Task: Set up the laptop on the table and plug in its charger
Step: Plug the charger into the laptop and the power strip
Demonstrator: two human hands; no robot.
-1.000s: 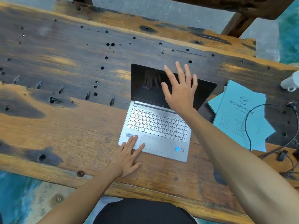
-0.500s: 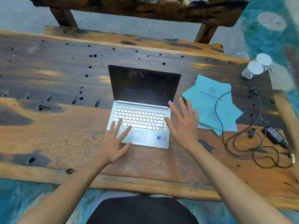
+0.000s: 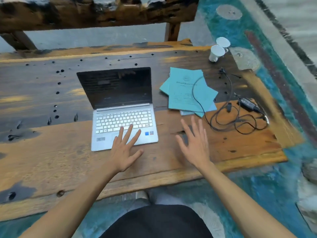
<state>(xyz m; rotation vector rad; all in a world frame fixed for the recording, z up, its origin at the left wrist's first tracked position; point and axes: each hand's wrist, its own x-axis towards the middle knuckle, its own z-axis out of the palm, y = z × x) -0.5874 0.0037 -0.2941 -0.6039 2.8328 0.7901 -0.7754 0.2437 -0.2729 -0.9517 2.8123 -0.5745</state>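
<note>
Rough wooden table [image 3: 51,160] holds the open laptop [image 3: 123,107] under the spread, empty left hand [image 3: 123,152]; the right hand [image 3: 193,145], splayed and empty, risks snagging the tangled charger [image 3: 247,104] cable across the papers [image 3: 187,93].

You get soft, even daylight with faint shadows; the tabletop [image 3: 51,152] bows at wide-angle edges. The right hand [image 3: 195,145] looks slightly motion-blurred.

My table [image 3: 51,155] is a rough wooden slab, part scorched dark and dotted with holes. On it sits the open laptop [image 3: 122,121], with blue booklets [image 3: 187,93] to its right. The charger [image 3: 248,103] lies beyond them, its cable [image 3: 223,122] coiled. Two white cups [image 3: 217,51] stand at the far right corner.
</note>
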